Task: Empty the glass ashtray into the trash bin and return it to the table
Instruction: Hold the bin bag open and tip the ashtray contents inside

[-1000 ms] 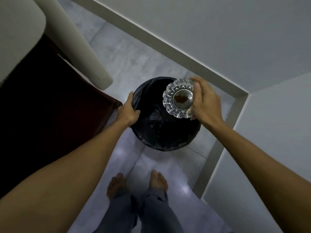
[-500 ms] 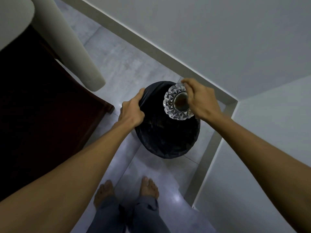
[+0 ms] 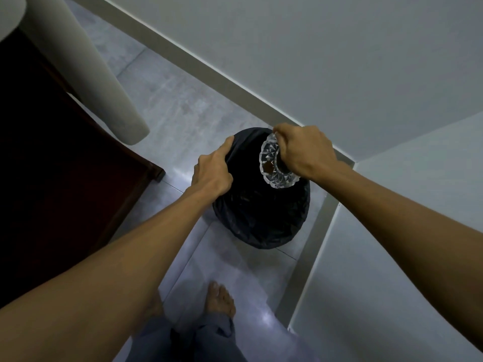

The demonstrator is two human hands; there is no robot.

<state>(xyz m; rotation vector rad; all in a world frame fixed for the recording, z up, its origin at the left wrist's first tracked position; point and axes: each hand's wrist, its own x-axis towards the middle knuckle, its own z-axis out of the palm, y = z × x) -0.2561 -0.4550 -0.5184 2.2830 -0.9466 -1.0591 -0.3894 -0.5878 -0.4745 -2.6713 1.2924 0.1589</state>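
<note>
With the ashtray (image 3: 274, 163) gripped on edge by the right hand (image 3: 304, 152) over the bin (image 3: 261, 218), whose left rim is clutched by the left hand (image 3: 211, 171), slippery glass could be dropped inside.

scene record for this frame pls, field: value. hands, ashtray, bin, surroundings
left hand: gripping the rim of the trash bin
right hand: holding the glass ashtray
ashtray pose: tipped on edge above the bin opening, brown residue visible inside
bin: lined with a black bag, on the tiled floor in a wall corner
contents falling: cannot tell
nearby: dark wooden furniture at left
table: not in view
</note>
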